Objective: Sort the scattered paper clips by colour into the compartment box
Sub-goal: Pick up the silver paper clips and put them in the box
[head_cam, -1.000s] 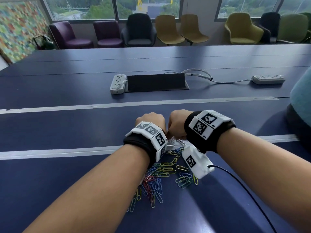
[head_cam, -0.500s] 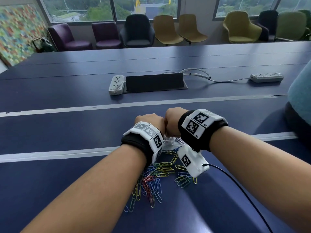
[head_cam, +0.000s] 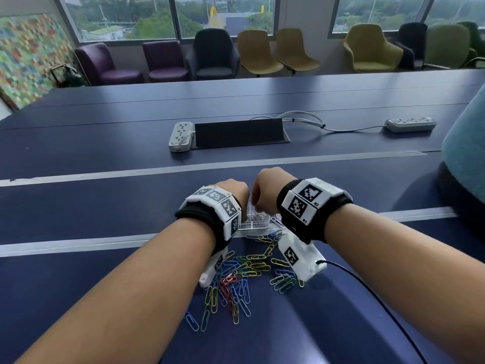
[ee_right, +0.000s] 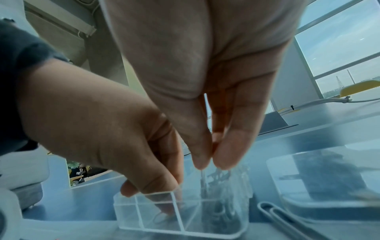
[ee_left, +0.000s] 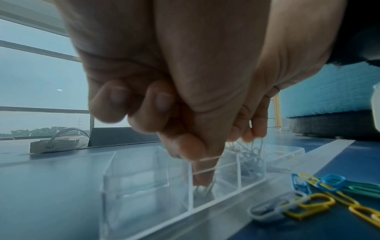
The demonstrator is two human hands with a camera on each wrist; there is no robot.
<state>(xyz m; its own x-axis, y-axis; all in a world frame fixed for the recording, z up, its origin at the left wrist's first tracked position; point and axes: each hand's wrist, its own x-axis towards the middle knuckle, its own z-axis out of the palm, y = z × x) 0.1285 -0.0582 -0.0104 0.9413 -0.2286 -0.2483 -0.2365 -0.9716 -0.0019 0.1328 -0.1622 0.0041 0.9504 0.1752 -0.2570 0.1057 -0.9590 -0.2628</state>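
A clear compartment box (head_cam: 256,222) stands on the blue table, just beyond a pile of coloured paper clips (head_cam: 244,274). Both hands hover over it, close together. My left hand (ee_left: 202,183) reaches down into one compartment of the box (ee_left: 148,181), and thumb and finger pinch a white clip (ee_left: 203,190) near the bottom. My right hand (ee_right: 209,164) pinches another white clip (ee_right: 203,178) upright over the neighbouring compartment, which holds several white clips (ee_right: 222,203). In the head view, the fingers of the left hand (head_cam: 231,193) and right hand (head_cam: 265,190) are hidden behind the knuckles.
A second clear tray or lid (ee_right: 329,186) lies right of the box, with a loose white clip (ee_right: 287,219) before it. Two power strips (head_cam: 181,136) (head_cam: 409,124) and a black cable hatch (head_cam: 238,132) sit farther back. A teal chair back (head_cam: 464,158) stands at the right.
Both hands have stayed over the box. The right hand has shifted slightly toward the left hand.
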